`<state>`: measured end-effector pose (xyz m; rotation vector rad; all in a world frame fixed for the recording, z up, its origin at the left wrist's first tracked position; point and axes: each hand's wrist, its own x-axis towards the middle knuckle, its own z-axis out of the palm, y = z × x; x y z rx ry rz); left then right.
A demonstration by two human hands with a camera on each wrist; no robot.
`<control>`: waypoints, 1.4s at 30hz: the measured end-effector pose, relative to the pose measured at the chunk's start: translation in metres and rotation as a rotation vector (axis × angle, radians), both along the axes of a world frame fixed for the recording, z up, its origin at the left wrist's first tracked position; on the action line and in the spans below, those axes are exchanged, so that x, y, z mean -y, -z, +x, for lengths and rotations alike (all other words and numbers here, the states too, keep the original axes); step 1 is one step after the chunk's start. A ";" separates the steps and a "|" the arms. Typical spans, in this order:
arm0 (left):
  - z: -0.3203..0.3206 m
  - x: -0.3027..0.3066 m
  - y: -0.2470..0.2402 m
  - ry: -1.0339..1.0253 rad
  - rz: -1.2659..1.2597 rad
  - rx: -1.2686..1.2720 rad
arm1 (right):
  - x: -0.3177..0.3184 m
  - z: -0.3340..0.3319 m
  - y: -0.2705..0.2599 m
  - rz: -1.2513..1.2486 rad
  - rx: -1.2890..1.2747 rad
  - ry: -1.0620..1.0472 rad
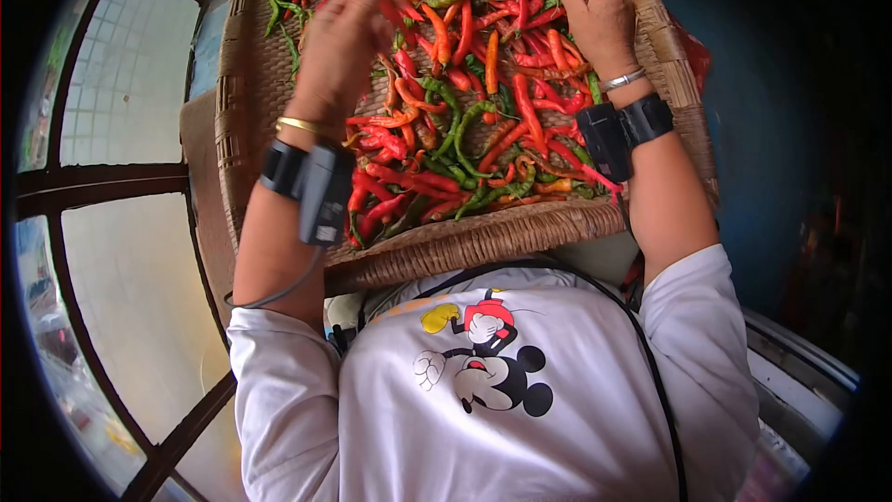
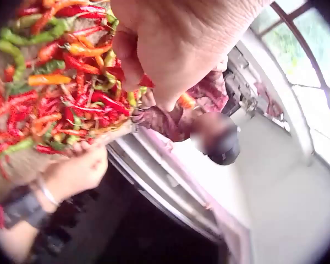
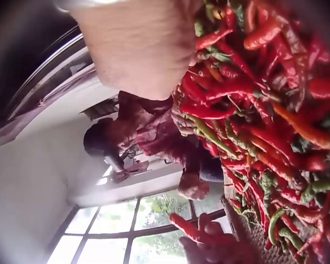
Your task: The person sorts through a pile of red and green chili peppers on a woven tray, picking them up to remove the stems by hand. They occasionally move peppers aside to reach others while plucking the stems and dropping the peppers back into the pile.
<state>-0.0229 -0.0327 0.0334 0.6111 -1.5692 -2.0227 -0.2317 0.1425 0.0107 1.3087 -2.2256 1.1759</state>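
Pinching a red chilli (image 3: 181,224), raised left hand (image 1: 339,37).

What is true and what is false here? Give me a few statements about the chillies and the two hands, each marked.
1. The chillies lie heaped in a woven tray. True.
2. Every chilli is red. False: green chillies and orange ones are mixed in with the red.
3. The left hand is raised above the heap and holds a red chilli. True.
4. The right hand rests in the person's lap. False: it lies on the chillies at the far side of the tray.
5. The gold bangle is on the right wrist. False: it is on the left wrist, and the right wrist has a silver bangle.
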 end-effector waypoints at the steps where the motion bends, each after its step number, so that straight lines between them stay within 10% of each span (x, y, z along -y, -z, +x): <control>1: -0.002 0.008 -0.001 -0.106 0.132 -0.164 | -0.001 -0.003 0.001 0.022 -0.032 0.042; 7: 0.010 0.007 0.023 -0.271 0.027 -0.003 | -0.001 -0.011 0.016 0.207 -0.235 0.193; 16: 0.005 -0.044 0.040 0.365 -0.545 0.273 | -0.006 -0.003 0.014 0.579 -0.215 0.168; 35: 0.004 -0.058 0.040 0.492 -0.798 0.278 | 0.009 -0.001 0.025 0.277 0.277 0.120; 42: 0.004 -0.056 0.039 0.522 -0.849 0.345 | 0.014 0.025 0.015 0.494 -0.272 0.120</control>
